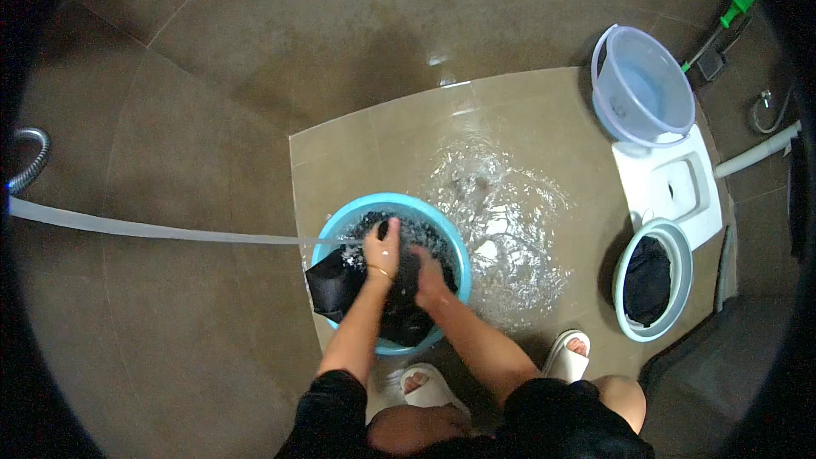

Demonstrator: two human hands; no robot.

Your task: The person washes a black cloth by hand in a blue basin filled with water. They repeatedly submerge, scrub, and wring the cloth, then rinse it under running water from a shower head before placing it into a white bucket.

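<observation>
Brown tiled floor [212, 119] fills the view, wet and glistening where water has spread just beside the turquoise basin [450, 238] on the paler slab. Off to the person's right stand a clear bucket [643, 85] and a pale tub [653, 279] holding dark laundry. A thin hose [153, 228] runs to the basin's rim. Inside it lies a dark garment [340, 285], one part draped over the near left edge. The left hand [382, 248] is clenched around a bunch of the cloth; the right hand [427, 276] presses down on it, fingers closed in the fabric. Rubbing well probably means keeping the fabric low over the basin, so suds stay inside.
</observation>
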